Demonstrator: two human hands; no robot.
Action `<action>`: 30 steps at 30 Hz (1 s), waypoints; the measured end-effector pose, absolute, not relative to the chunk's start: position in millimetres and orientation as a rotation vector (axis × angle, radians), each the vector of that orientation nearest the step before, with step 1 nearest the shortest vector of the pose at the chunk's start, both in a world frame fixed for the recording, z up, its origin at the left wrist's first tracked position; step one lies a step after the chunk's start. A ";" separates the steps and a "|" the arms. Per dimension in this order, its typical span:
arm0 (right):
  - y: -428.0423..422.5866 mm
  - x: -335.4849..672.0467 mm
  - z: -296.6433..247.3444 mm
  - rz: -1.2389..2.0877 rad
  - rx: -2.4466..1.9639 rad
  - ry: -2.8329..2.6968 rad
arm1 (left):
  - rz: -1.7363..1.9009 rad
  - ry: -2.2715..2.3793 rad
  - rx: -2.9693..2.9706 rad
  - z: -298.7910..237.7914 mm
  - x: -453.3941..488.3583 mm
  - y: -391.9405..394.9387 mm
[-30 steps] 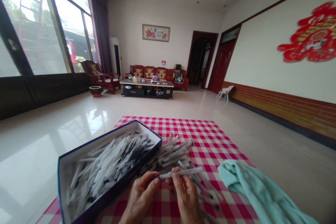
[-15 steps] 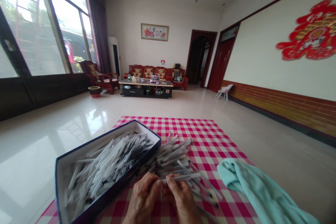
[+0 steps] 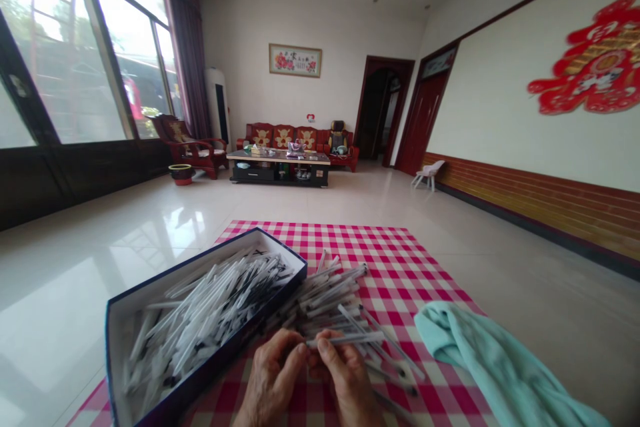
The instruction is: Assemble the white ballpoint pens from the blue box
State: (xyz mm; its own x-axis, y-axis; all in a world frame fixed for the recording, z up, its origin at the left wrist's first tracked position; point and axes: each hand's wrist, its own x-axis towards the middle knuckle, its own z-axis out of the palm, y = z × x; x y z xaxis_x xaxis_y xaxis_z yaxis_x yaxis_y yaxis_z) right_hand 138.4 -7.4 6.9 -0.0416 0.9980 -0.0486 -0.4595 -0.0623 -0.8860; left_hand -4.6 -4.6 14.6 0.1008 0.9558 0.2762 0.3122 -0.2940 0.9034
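A slim, translucent white pen [image 3: 357, 338] lies crosswise between my hands, pointing right. My right hand [image 3: 345, 370] pinches it between thumb and fingers near its left end. Close beside it, my left hand [image 3: 277, 370] is closed, thumb against curled fingers, at the pen's left tip; the fingertips are partly hidden. Just beyond my hands, a loose pile of similar pens [image 3: 330, 293], some with black ends, rests on the checked cloth [image 3: 400, 260]. To the left stands a blue-edged white box [image 3: 113, 347] holding a heap of white and black pen parts [image 3: 215, 313].
A mint-green cloth [image 3: 480, 347] is bunched at the right edge of the checked cloth. Across the tiled floor stand a low black table [image 3: 255, 175], a red wooden sofa [image 3: 257, 133] and a small pale chair [image 3: 429, 173]. Windows line the left side.
Both hands stay in nearly the same place around the pen. Its free right end has shifted very slightly to the right.
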 end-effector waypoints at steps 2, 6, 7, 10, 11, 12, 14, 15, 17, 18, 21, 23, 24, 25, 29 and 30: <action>-7.9 138.5 7.6 1.466 -0.872 -0.835 | 1.214 1.284 1.696 14.4 -4.0 -4.5; -7.2 138.3 6.6 1.507 -0.833 -0.843 | 1.206 1.351 1.603 6.2 0.3 -1.4; -6.7 138.3 5.5 1.507 -0.832 -0.845 | 1.196 1.354 1.573 4.0 1.0 -0.7; -4.8 138.8 1.6 1.473 -0.852 -0.846 | 1.188 1.320 1.517 0.6 0.2 0.7; -4.3 139.0 0.6 1.461 -0.860 -0.846 | 1.191 1.294 1.520 0.5 -0.8 0.9; -4.0 139.1 0.1 1.452 -0.865 -0.847 | 1.191 1.262 1.532 0.6 -2.1 1.2; -3.9 139.1 0.3 1.446 -0.867 -0.850 | 1.181 1.207 1.559 0.8 -4.1 1.8; -4.1 138.9 0.9 1.451 -0.863 -0.850 | 1.175 1.196 1.569 0.6 -4.5 2.1; -4.7 138.2 2.7 1.471 -0.843 -0.848 | 1.174 1.213 1.573 -0.4 -3.6 2.6; -5.0 137.9 3.6 1.483 -0.832 -0.849 | 1.178 1.235 1.568 -1.1 -2.5 2.7; -5.4 137.3 5.1 1.502 -0.819 -0.855 | 1.177 1.296 1.524 -1.9 1.5 2.6; -5.4 137.5 4.8 1.486 -0.841 -0.857 | 1.181 1.310 1.495 -0.8 2.5 2.1; -5.4 137.7 4.4 1.472 -0.857 -0.858 | 1.186 1.303 1.492 0.2 2.1 1.8; -5.4 138.0 3.8 1.458 -0.873 -0.860 | 1.194 1.286 1.495 1.4 1.1 1.5; -5.6 139.1 1.2 1.419 -0.910 -0.874 | 1.206 1.190 1.506 3.2 -4.5 0.9; -5.7 139.2 1.1 1.418 -0.907 -0.879 | 1.204 1.178 1.497 2.4 -5.1 1.1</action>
State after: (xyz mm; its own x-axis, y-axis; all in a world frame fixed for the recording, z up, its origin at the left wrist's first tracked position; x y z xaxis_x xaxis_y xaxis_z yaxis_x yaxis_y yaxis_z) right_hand 139.2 -5.7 1.1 -0.0209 0.9992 -0.0334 -0.4146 -0.0391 -0.9091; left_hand -5.1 1.1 2.4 0.0890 0.9808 0.1733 0.1522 -0.1854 0.9708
